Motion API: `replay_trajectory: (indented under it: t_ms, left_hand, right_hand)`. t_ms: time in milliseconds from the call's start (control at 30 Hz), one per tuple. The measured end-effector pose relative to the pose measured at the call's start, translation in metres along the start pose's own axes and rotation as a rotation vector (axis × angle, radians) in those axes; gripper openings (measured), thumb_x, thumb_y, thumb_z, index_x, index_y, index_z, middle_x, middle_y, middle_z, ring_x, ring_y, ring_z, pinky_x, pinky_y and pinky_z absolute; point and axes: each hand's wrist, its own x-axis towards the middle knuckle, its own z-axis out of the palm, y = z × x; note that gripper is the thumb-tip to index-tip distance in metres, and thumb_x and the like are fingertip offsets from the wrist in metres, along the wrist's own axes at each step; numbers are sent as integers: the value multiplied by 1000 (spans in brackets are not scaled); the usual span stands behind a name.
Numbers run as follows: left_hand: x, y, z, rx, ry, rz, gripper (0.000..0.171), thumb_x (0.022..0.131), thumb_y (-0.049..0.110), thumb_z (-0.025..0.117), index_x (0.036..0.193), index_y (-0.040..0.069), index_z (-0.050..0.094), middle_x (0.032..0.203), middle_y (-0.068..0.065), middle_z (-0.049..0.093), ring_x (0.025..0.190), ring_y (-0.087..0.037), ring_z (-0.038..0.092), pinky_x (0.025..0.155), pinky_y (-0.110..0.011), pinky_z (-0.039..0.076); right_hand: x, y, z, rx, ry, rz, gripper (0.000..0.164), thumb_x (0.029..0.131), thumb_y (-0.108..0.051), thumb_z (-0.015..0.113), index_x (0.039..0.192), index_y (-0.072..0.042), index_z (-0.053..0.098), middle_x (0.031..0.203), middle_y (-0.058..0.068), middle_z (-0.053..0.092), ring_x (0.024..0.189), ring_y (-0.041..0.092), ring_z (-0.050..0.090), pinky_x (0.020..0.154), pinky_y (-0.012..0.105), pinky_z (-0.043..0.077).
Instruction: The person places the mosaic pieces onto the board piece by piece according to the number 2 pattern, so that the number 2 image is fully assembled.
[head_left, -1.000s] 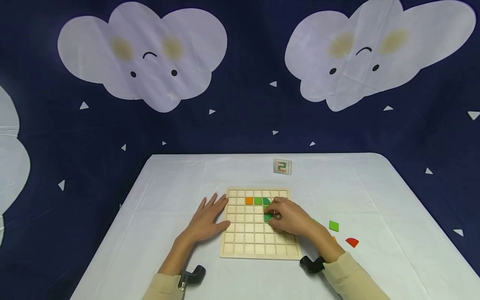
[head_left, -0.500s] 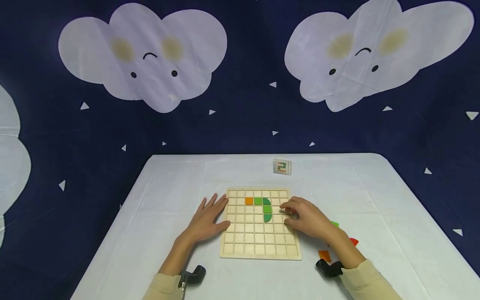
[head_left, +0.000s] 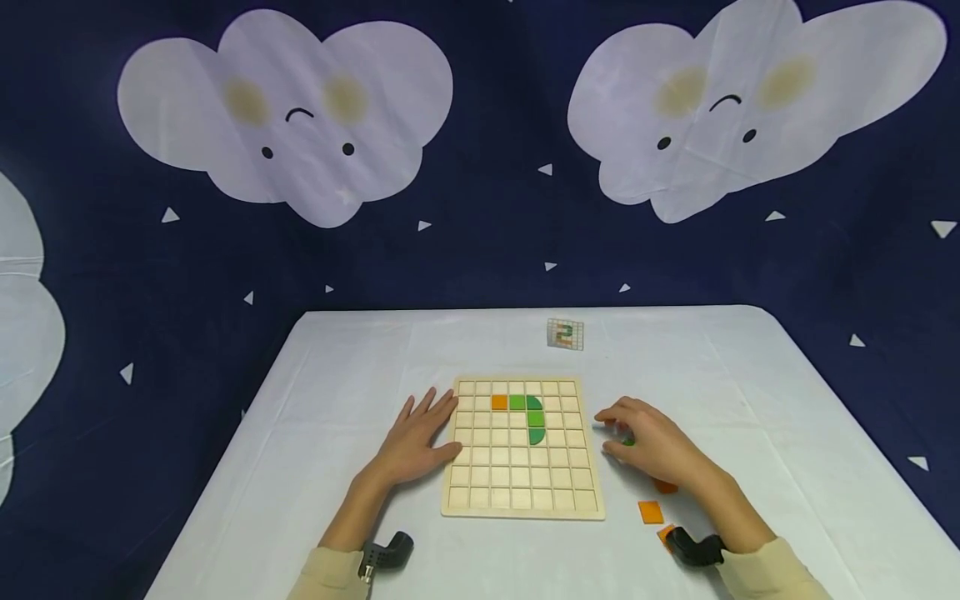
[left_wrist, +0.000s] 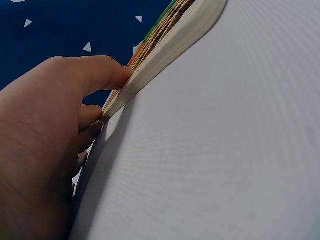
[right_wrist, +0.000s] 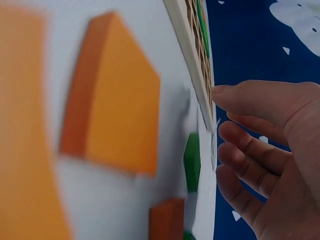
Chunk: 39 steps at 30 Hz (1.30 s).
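Note:
A wooden grid board (head_left: 480,477) lies on the white table. On it an orange square tile (head_left: 499,402), a green square tile (head_left: 517,402) and a dark green quarter-round tile (head_left: 534,402) form a row, with a second green square and another rounded green tile running down from its right end. My left hand (head_left: 412,446) rests with spread fingers against the board's left edge. Right of the board, my right hand (head_left: 656,442) hovers with loosely bent fingers over a green tile (head_left: 628,441), partly hidden beneath it. Nothing shows between those fingers in the right wrist view.
Orange tiles (head_left: 651,512) lie on the table below the right forearm, one partly behind the black wrist camera (head_left: 693,548). Behind the board lies a small gridded card (head_left: 566,334) with a coloured figure. A dark blue cloud-patterned cloth hangs behind the table.
My right hand has come away from the rounded green tile on the board and moved right, over the loose tiles. The left hand stays at the board's edge.

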Motion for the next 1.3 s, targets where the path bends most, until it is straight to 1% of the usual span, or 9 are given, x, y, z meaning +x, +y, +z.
replay_trajectory:
  t_ms: [67,267,400,633,767,1000,1133,1300]
  left_hand:
    - [0,0,0,0,0,0,76,87,50,57,150,14,34,156,4,27,145,-20,12,116,-44,3]
    - [-1,0,0,-12,6,6,76,87,49,58,150,14,35,155,3,27,145,-21,13,116,-45,3]
    - [-2,0,0,-14,2,12,76,88,50,58,150,14,35,155,4,27,145,-22,13,116,-45,3]
    - [-2,-1,0,-12,11,8,75,88,49,58,150,13,35,155,2,28,145,-23,13,116,-46,3]
    - [-1,0,-1,-10,2,7,76,88,50,57,150,14,34,156,3,27,145,-22,13,116,-44,3]
    - [1,0,-1,-7,2,15,76,88,51,57,151,14,34,156,4,26,145,-21,12,116,-44,2]
    - [1,-1,-1,-9,1,16,76,88,50,57,151,13,34,156,3,26,145,-21,12,116,-44,2]
    - [0,-1,0,-5,3,14,76,88,50,57,151,14,34,156,3,27,145,-22,12,116,-44,3]
  right_hand:
    - [-4,3,-2,-4,2,9,36,79,-19,80,112,-15,69,99,-7,59,81,12,51,70,34,46]
    - [-15,12,-8,5,1,76,34,79,-20,80,111,-16,70,99,-7,59,81,13,51,70,34,45]
    - [-22,22,-12,2,3,108,34,79,-19,79,111,-15,70,99,-7,59,82,13,51,70,34,45]
    - [-32,37,-20,-16,25,120,35,77,-17,81,110,-14,70,98,-6,59,80,14,51,68,35,45]
    - [-36,43,-23,-26,5,142,35,76,-19,81,109,-15,71,96,-6,59,79,15,50,67,35,44]
    - [-46,51,-32,12,-30,192,32,76,-18,81,107,-17,71,94,-8,59,79,14,49,66,33,44]
    - [-49,53,-32,14,-45,203,29,77,-16,79,105,-16,72,92,-9,58,79,14,48,65,31,44]
    - [-50,55,-29,16,-36,187,26,78,-14,78,103,-17,72,91,-9,57,78,13,48,65,30,43]
